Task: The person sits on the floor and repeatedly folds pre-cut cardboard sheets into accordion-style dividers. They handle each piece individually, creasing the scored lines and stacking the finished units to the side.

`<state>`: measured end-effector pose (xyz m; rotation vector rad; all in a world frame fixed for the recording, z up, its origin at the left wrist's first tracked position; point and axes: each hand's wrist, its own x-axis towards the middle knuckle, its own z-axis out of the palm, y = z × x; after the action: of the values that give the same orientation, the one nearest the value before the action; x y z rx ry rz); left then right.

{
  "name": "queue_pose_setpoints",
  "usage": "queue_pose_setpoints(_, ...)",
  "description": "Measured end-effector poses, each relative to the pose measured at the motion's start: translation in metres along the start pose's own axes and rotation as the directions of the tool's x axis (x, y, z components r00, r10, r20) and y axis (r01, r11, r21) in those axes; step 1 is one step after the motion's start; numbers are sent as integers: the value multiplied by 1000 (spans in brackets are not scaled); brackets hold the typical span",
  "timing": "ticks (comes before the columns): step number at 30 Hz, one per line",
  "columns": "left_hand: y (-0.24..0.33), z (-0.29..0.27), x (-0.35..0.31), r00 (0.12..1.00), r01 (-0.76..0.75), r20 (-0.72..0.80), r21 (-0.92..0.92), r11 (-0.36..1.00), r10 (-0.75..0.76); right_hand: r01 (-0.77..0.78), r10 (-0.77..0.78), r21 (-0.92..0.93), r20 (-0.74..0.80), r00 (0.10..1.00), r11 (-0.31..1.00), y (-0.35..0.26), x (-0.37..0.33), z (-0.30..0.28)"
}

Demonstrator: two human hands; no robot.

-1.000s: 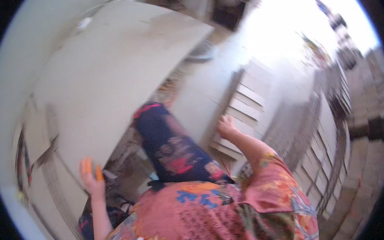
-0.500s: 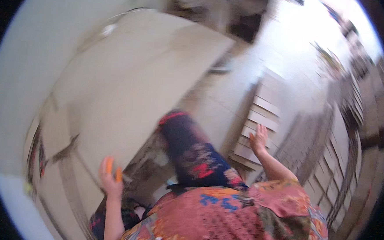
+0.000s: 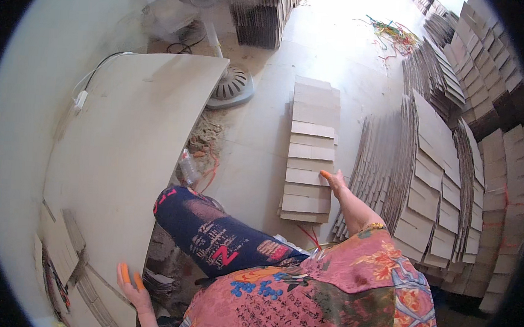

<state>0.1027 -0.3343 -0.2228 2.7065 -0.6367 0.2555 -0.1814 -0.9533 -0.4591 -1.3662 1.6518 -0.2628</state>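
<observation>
My left hand [image 3: 134, 289] is at the near right edge of a pale board tabletop [image 3: 124, 155], fingers apart, with orange covers on two of them. It holds nothing that I can see. Over to the right, my right hand [image 3: 336, 181] reaches the right edge of a long row of overlapping cardboard pieces [image 3: 308, 193]. One digit in an orange cover points left onto a piece, and another points away from me. These fingers are spread; whether they press on the cardboard is hard to tell.
Thick fanned stacks of cardboard [image 3: 431, 186] stand close on my right. Beyond the tabletop are a standing fan's base [image 3: 234, 84] and another cardboard stack [image 3: 259, 19]. Coloured straps [image 3: 393, 33] lie far right. A clear plastic bottle [image 3: 188, 168] lies beside my knee.
The view has swung right and sharpened. My right hand has turned from lying flat toward the cardboard row to having its orange-covered digit over the edge. The left hand stays by the tabletop edge.
</observation>
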Motion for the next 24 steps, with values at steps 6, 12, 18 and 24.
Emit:
queue_pose_setpoints(6, -10, 5, 4, 999, 38, 22, -10, 999, -38, -28, 3, 87, 278, 960, 996, 62, 81, 21)
queue_pose_setpoints(12, -16, 7, -9, 999, 36, 2, 74, 997, -37, -67, 70, -26, 143, 987, 997, 22, 56, 33)
queue_pose_setpoints(18, -14, 7, -9, 997, 70, -16, 31, 997, -70, -17, -3, 66, 292, 956, 998, 44, 89, 39)
queue_pose_setpoints(24, -7, 6, -3, 995, 4, -98, 35, 999, 0, -19, -150, 425, 362, 920, 905, 62, 99, 17)
